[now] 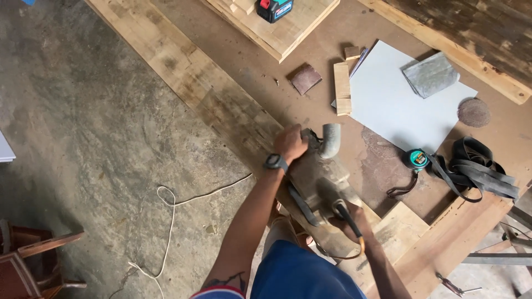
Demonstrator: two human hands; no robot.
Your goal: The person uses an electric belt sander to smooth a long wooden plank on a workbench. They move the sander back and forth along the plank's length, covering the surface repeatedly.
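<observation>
Dusty belt sander (pixel 318 185) on the long plank (pixel 221 105) at the tabletop (pixel 382 166) edge — left hand (pixel 290 143) fingers wrapped on its front knob, right hand (pixel 354 217) fingers closed around the rear handle. Open plank ahead; tape measure (pixel 415 159), white sheet (pixel 396 99) off to the right.

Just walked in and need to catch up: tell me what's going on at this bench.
A person is working a dusty belt sander along a long wooden plank on the workbench. The left hand grips its front knob, the right hand its rear handle. A tape measure, sandpaper pieces and a white sheet lie nearby.
</observation>
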